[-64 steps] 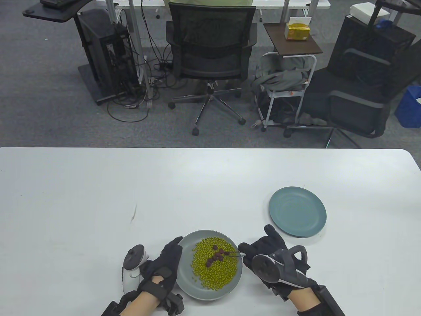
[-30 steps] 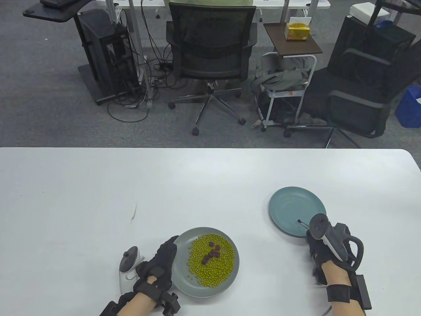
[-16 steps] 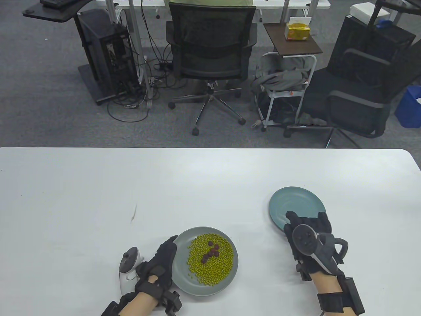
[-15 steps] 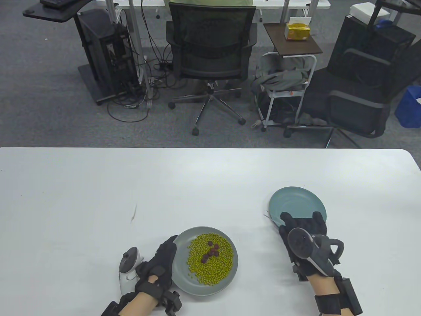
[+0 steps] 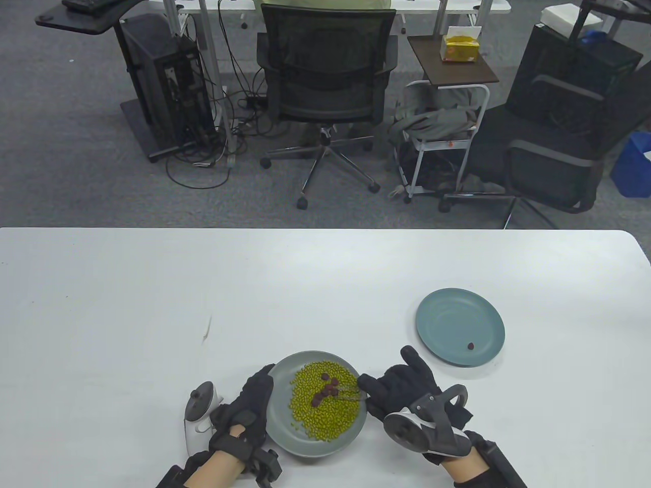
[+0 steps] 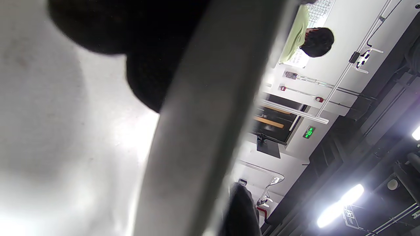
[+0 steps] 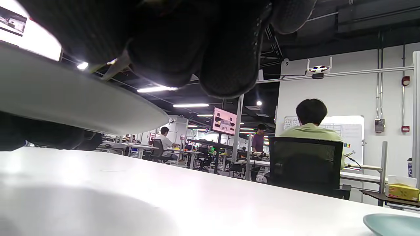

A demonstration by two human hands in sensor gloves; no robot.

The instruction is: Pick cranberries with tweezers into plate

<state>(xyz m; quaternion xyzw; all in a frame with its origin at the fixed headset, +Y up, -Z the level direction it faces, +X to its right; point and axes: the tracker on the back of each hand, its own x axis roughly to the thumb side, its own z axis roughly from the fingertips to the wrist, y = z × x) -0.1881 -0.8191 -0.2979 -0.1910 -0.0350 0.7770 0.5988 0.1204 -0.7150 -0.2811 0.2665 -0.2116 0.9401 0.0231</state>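
Both gloved hands are sitting at the near edge of the white table (image 5: 152, 284), one on each side of the grey plate (image 5: 278, 429) of green beans (image 5: 325, 412). On my left, the left hand (image 5: 249, 412) is resting against that plate's left rim, fingers lying along the edge; I cannot tell whether they are actually gripping it, since the glove is hiding the contact. On my right, the right hand (image 5: 402, 389) is pinching the tweezers (image 5: 351, 394), whose thin tips are reaching over the beans just beside the dark cranberries (image 5: 325, 391) clustered near the middle of the heap. The tips are blurred and too fine for me to say whether they are touching a berry or closing on one.

One cranberry (image 5: 471, 346) is lying alone on the teal plate (image 5: 447, 310), which is sitting well apart to the right, farther back on the table.

From the left wrist view I am getting little: a dark glove mass at the top and the grey plate's rim (image 6: 203, 131) crossing the frame as a blurred band, with the beans hidden. The right wrist view is showing black fingers (image 7: 229, 65) hanging from the top, the underside of the grey plate at left, and only a cut-off sliver of the teal plate (image 7: 390, 223) in the lower right corner.
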